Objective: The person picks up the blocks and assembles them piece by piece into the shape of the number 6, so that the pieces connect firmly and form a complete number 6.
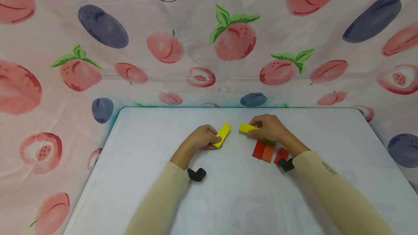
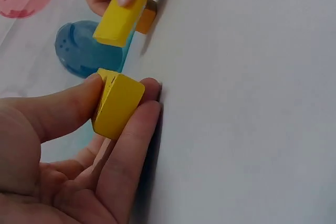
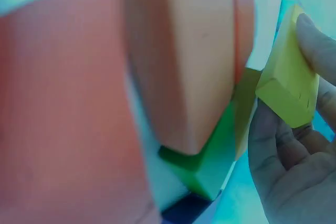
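My left hand (image 1: 203,137) pinches a long yellow block (image 1: 223,134) between thumb and fingers; the block slants up and to the right. In the left wrist view this yellow block (image 2: 118,106) shows end-on. To the right, my right hand (image 1: 269,128) grips a second yellow block (image 1: 246,128), its free end pointing left toward the first. The right wrist view shows that yellow block (image 3: 289,72) between thumb and fingers. A gap separates the two yellow blocks. Just below the right hand lie a red block (image 1: 258,149), an orange block (image 1: 268,153) and a partly covered green block (image 1: 270,142).
Another red block (image 1: 281,155) lies by the right wrist's black camera (image 1: 286,164). In the right wrist view, a dark block (image 3: 189,209) sits beyond the green one. The white table (image 1: 228,198) meets a fruit-print cloth (image 1: 183,79) at its back edge.
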The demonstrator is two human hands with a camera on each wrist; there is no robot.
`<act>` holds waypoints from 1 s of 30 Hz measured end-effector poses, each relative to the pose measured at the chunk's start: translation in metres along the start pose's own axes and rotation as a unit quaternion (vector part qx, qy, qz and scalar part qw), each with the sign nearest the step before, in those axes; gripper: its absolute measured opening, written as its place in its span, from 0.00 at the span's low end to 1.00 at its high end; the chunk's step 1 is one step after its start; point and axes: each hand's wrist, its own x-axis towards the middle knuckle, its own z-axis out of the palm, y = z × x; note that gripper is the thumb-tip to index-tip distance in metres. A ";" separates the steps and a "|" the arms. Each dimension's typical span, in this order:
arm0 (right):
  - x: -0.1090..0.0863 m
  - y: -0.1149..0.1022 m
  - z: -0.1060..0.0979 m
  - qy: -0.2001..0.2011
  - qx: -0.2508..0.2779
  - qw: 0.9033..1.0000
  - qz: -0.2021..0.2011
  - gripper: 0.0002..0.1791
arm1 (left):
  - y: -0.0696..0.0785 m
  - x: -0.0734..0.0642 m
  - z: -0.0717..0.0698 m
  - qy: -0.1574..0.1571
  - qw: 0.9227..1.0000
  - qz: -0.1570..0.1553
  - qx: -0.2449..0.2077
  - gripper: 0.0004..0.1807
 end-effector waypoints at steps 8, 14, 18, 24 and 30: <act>0.005 -0.011 0.000 -0.037 0.087 0.995 0.016 0.21 | -0.014 -0.014 -0.013 -0.032 0.997 0.005 -0.074 0.20; 0.004 -0.016 0.008 -0.080 0.181 0.980 0.034 0.21 | -0.022 -0.021 -0.021 -0.026 0.996 -0.012 -0.083 0.13; 0.005 -0.017 0.015 -0.083 0.239 0.966 0.061 0.21 | -0.027 -0.028 -0.027 -0.029 0.996 -0.014 -0.086 0.14; 0.008 -0.022 0.025 -0.098 0.390 0.912 0.081 0.20 | -0.036 -0.035 -0.037 -0.051 0.994 -0.005 -0.101 0.31; 0.013 -0.026 0.034 -0.103 0.462 0.875 0.100 0.24 | -0.043 -0.041 -0.043 -0.086 0.992 0.000 -0.096 0.36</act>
